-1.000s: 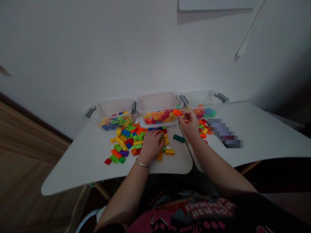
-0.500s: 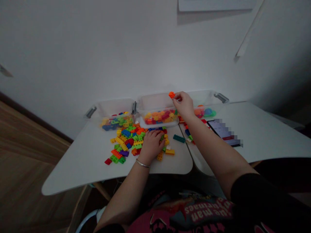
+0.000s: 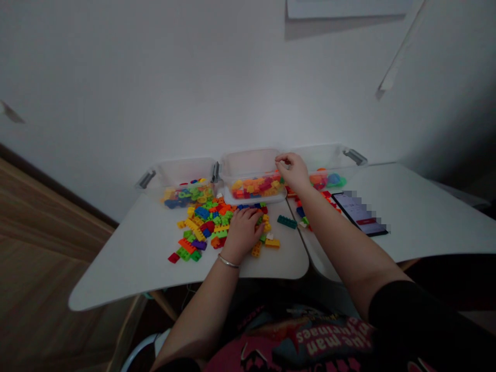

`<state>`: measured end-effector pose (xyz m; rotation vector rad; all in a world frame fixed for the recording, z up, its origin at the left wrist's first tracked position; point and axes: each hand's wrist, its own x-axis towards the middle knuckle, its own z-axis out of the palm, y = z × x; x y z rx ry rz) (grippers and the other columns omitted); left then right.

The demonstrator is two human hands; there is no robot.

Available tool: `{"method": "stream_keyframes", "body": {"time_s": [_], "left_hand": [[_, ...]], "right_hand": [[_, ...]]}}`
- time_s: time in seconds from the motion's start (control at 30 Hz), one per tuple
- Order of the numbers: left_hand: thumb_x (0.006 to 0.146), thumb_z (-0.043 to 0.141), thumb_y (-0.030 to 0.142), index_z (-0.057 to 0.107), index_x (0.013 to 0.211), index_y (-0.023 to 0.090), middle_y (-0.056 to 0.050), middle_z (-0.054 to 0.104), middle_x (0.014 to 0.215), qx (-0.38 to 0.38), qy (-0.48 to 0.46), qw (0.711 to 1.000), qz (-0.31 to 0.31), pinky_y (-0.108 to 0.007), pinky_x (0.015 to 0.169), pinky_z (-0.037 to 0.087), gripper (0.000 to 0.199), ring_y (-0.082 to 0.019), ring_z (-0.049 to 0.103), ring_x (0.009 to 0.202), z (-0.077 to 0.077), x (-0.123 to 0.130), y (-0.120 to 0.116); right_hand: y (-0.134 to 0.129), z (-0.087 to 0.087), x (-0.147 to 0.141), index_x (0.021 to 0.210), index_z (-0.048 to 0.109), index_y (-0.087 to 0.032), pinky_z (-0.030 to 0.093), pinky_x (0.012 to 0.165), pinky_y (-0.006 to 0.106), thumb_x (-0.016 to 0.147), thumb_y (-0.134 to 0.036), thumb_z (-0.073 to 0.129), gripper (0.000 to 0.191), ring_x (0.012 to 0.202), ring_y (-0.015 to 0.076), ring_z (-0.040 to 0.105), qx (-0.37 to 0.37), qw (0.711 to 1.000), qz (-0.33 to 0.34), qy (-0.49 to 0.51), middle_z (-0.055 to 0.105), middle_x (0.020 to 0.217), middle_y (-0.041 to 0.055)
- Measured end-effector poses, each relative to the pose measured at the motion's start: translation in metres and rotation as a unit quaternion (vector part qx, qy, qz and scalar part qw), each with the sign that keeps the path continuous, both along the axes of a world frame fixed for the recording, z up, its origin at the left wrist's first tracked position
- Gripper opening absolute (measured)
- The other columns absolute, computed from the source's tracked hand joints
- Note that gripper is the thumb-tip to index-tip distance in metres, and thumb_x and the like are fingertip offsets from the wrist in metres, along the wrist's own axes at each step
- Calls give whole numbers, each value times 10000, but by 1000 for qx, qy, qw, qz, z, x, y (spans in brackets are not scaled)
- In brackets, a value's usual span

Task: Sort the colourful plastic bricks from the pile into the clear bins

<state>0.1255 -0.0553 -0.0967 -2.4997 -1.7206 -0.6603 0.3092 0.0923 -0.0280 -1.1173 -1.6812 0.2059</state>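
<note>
Head view: steady your right hand [image 3: 290,171], curled at the clear plastic bin [image 3: 248,161], its grip unclear; your left hand [image 3: 243,233] lies open on loose toy bricks [image 3: 205,227].

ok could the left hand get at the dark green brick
Probably yes: the left hand rests on the loose plastic bricks, and the dark green brick lies just to its right on the white table. Only a few yellow bricks seem to lie between, and the right forearm passes beyond it.
</note>
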Motion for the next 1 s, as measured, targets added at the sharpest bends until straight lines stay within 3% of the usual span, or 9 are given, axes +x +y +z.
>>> {"method": "stream_keyframes", "body": {"time_s": [0.1, 0.23, 0.43, 0.57, 0.73, 1.0], "left_hand": [[912, 556, 324, 657, 1197, 213, -82, 650, 1267, 2, -4, 1000, -1, -496, 1089, 383, 322, -271, 549, 1193, 1, 0, 0], [915, 555, 325, 656, 1191, 218, -76, 647, 1271, 2, -6, 1000, -2, -482, 1094, 376, 312, -264, 547, 1199, 0, 0, -1], [923, 546, 320, 651, 1195, 208, -75, 644, 1276, 6, 2, 1000, -5, -468, 1099, 369, 312, -258, 546, 1202, 1, 0, -2], [925, 545, 316, 651, 1198, 207, -73, 646, 1277, 1, 4, 1000, -4, -468, 1096, 373, 312, -256, 544, 1205, 2, 1, -2], [928, 540, 328, 646, 1206, 211, -68, 646, 1276, 7, 3, 1000, -3, -482, 1111, 357, 319, -260, 540, 1213, -1, 0, -1], [925, 541, 326, 645, 1209, 224, -73, 648, 1271, 6, -1, 1000, -1, -491, 1118, 345, 319, -261, 544, 1209, 0, 0, -2]], "right_hand": [[-8, 0, 6, 929, 667, -203, 496, 845, 374, 813, -275, 547, 182, 877, 202, 601, -15, 999, 26, 41, 702, 979, 62], [-34, -11, 19, 960, 668, -203, 498, 839, 379, 830, -324, 554, 211, 875, 205, 607, 7, 998, 12, 53, 693, 985, 67], [-71, -50, 39, 888, 677, -193, 508, 733, 343, 823, -311, 566, 174, 763, 196, 621, -89, 994, 44, -45, 692, 858, 60], [-89, -70, 41, 1003, 689, -178, 493, 805, 355, 803, -325, 642, 252, 885, 223, 638, -153, 967, 62, -194, 711, 978, 84], [-112, -74, 37, 1159, 645, -177, 429, 906, 421, 812, -412, 658, 419, 1005, 285, 612, -146, 943, -16, -298, 718, 1004, 85], [-114, -81, 38, 966, 704, -196, 382, 911, 398, 837, -373, 621, 234, 998, 283, 580, -121, 923, -25, -364, 703, 961, 76]]}}
